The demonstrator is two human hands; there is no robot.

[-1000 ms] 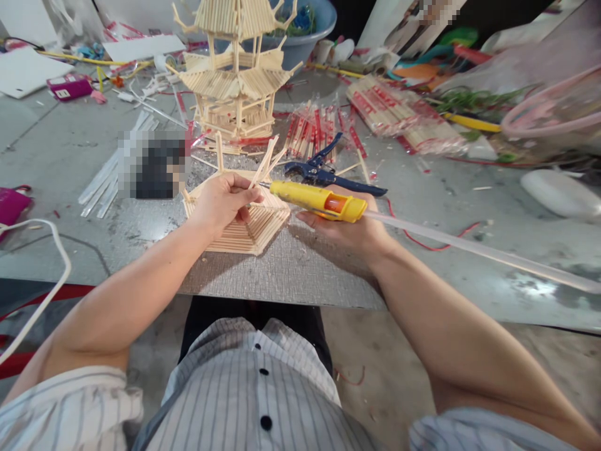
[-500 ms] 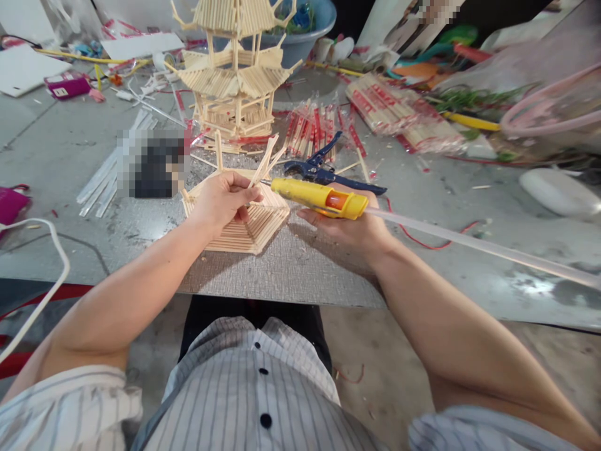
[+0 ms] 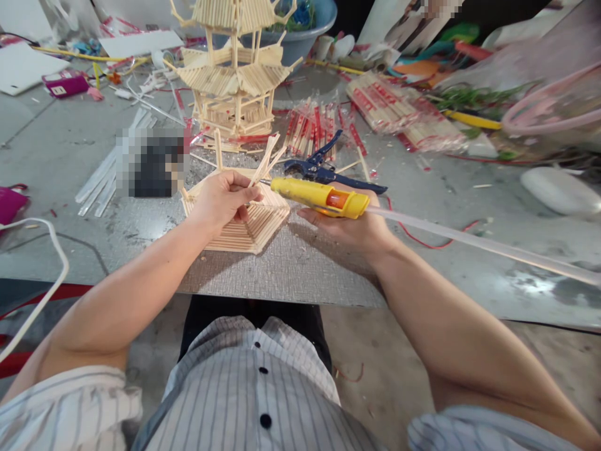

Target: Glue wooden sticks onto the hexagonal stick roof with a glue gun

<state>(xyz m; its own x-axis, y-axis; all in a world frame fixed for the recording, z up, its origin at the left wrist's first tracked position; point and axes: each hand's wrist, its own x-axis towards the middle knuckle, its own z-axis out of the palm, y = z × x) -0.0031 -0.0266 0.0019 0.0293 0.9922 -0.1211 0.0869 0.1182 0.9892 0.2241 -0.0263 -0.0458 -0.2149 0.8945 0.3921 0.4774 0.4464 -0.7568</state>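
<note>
My left hand [image 3: 230, 199] is closed, pinching thin wooden sticks [image 3: 263, 161] that lean up and to the right. Below it a six-sided layered frame of wooden sticks [image 3: 244, 228] lies near the table's front edge, with short posts rising from its far and left sides. In my right hand [image 3: 350, 227] is a yellow glue gun [image 3: 319, 198], its nozzle pointing left at the sticks by my left fingertips. A long translucent glue stick [image 3: 469, 241] runs out of its back to the right. Whether the nozzle touches the sticks I cannot tell.
Behind stands a pagoda model of wooden sticks [image 3: 237, 75], before a blue basin [image 3: 305, 41]. Blue-handled cutters [image 3: 323, 168] lie beyond the glue gun. Packs of wrapped chopsticks [image 3: 382, 103] sit at back right, clear glue sticks [image 3: 113, 166] at left, a white mouse-shaped object [image 3: 558, 191] at right.
</note>
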